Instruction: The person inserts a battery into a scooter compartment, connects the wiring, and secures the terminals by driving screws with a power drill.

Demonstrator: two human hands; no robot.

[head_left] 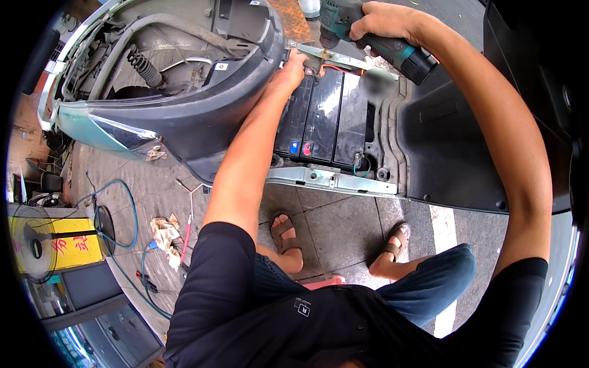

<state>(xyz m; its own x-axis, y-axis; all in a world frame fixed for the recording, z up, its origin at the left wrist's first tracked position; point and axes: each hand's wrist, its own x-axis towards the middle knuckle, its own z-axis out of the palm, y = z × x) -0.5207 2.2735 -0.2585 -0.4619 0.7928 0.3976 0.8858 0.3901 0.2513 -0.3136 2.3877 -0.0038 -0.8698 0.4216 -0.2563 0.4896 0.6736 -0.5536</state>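
My right hand [385, 22] is closed around the handle of a teal and black cordless drill [343, 13]. The drill's head points down above the far rail, with its dark battery pack [418, 65] toward the right. My left hand [291, 72] reaches to the far end of the open battery bay, beside the dark plastic body panel [184, 119] of an electric scooter. Its fingers are bent together at the metal rail; whatever they pinch is hidden. Black batteries [322, 113] lie side by side in the bay, with red and blue terminals nearest me. An orange-red wire [343, 69] crosses their far end.
A metal side rail [331, 179] edges the bay; a black footboard panel [451, 144] lies right. On the paving at left are a blue hose [134, 211], crumpled cloth [164, 236] and a red-handled tool [186, 238]. A fan [34, 246] stands far left. A pink stool [325, 282] is beneath me.
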